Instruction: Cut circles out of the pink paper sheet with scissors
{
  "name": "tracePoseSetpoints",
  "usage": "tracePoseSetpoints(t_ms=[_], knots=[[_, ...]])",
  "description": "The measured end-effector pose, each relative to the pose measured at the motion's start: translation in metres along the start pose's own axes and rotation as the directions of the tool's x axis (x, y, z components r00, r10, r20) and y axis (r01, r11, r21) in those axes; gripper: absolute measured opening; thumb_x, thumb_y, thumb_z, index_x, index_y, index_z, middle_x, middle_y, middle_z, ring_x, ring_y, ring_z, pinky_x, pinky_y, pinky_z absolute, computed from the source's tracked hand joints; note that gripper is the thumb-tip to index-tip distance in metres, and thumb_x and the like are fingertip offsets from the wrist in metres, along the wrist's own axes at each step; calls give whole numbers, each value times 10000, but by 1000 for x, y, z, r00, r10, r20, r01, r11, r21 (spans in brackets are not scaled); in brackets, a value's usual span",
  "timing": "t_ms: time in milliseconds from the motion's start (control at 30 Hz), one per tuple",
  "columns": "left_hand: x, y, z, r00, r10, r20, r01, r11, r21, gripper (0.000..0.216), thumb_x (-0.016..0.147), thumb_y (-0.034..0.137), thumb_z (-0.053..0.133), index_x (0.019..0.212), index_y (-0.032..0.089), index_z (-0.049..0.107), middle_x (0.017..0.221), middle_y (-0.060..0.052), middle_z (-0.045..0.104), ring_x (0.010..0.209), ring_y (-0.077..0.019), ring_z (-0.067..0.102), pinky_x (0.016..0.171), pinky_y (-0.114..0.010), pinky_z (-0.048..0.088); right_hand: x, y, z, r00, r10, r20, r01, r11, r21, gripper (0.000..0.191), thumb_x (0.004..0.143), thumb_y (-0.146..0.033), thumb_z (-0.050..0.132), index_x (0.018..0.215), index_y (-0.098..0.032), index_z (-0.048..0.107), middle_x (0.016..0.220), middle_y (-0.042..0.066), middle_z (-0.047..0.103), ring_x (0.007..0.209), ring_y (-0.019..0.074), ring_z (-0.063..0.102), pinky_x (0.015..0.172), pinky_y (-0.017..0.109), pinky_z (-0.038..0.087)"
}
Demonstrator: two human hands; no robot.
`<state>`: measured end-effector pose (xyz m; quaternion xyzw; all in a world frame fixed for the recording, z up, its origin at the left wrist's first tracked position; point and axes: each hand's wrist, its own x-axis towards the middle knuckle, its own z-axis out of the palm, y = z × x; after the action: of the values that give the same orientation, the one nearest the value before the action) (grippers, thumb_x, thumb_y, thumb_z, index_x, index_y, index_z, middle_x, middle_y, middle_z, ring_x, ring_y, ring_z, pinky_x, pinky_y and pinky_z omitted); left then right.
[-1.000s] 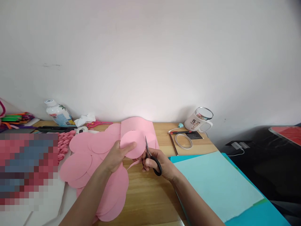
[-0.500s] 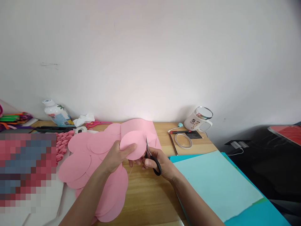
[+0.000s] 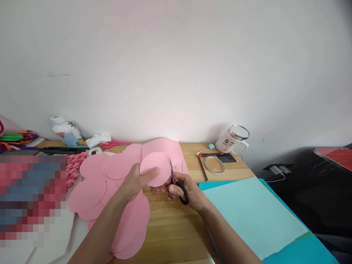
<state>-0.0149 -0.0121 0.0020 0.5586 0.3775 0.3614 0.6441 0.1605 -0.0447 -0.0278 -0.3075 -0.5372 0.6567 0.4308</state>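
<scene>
My left hand (image 3: pixel 137 181) pinches a round piece of pink paper (image 3: pixel 155 167), thumb on its face and the other fingers mostly behind it. In my right hand (image 3: pixel 185 189) are black-handled scissors (image 3: pixel 182 193), their blades pointing up along the right edge of the round piece. A strip of pink paper shows just right of the blades. Many pink paper circles (image 3: pixel 88 192) lie overlapping on the table beneath and left of my left hand. Behind the held piece rests a larger pink sheet (image 3: pixel 165 145) against the wall.
Pale blue sheets (image 3: pixel 247 216) cover the right side of the wooden table (image 3: pixel 170 227). A white mug (image 3: pixel 229 141), a pencil (image 3: pixel 202 168) and a coiled white cable (image 3: pixel 214 165) sit at the back right. Pink scissors (image 3: pixel 115 143) and a white bottle (image 3: pixel 66 132) are at the back left.
Almost nothing differs. The scissor blades have tilted very slightly to the left beside the round paper, which stays in my left hand.
</scene>
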Motion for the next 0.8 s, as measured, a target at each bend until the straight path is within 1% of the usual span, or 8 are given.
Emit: tracePoseSetpoints(t_ms=[233, 433, 533, 633, 700, 800], knots=[[0, 0, -1, 999, 13, 33, -12, 1000, -17, 139, 763, 188, 592, 696, 99, 674, 528, -37, 649, 439, -129, 561, 399, -217, 450, 0, 3, -1, 1000, 8, -19, -8, 1000, -1, 339, 688, -457, 678, 681, -162, 511, 643, -25, 450, 510, 83, 398, 541, 264, 451], [-1, 2, -1, 1000, -21, 17, 21, 1000, 8, 136, 751, 209, 607, 801, 107, 681, 588, -43, 677, 469, -139, 564, 428, -232, 453, 1, 5, 0, 1000, 4, -25, -4, 1000, 1, 343, 696, -462, 667, 673, -162, 501, 673, -11, 471, 485, 71, 384, 527, 264, 447], [-1, 2, -1, 1000, -10, 21, 9, 1000, 24, 137, 754, 219, 602, 782, 111, 681, 589, -44, 673, 474, -138, 561, 426, -229, 447, 1, 3, 1, 999, 2, -33, -2, 1000, 2, 340, 692, -465, 669, 671, -164, 513, 668, -10, 469, 488, 76, 383, 533, 271, 443], [-2, 1, -1, 1000, -13, 13, 12, 999, 51, 110, 733, 208, 623, 730, 110, 673, 547, -34, 654, 461, -136, 557, 417, -226, 442, 1, -1, 1, 1000, 2, -30, -3, 1000, -27, 352, 680, -486, 672, 711, -158, 545, 679, 4, 491, 546, 102, 413, 568, 276, 430], [-2, 0, -2, 1000, -16, 2, 16, 997, 80, 96, 720, 195, 634, 689, 108, 661, 526, -30, 646, 451, -129, 552, 420, -222, 446, 0, -3, 1, 1000, -6, -30, 5, 999, -45, 358, 677, -484, 678, 726, -157, 541, 682, 13, 502, 585, 118, 425, 588, 276, 411], [-2, -1, -2, 1000, -17, 26, 15, 995, 104, 128, 738, 198, 612, 656, 105, 646, 520, -38, 648, 441, -126, 549, 421, -224, 454, 0, -4, 0, 999, -17, -40, 15, 999, -43, 341, 682, -455, 688, 716, -160, 520, 662, 2, 477, 594, 121, 420, 596, 273, 385]])
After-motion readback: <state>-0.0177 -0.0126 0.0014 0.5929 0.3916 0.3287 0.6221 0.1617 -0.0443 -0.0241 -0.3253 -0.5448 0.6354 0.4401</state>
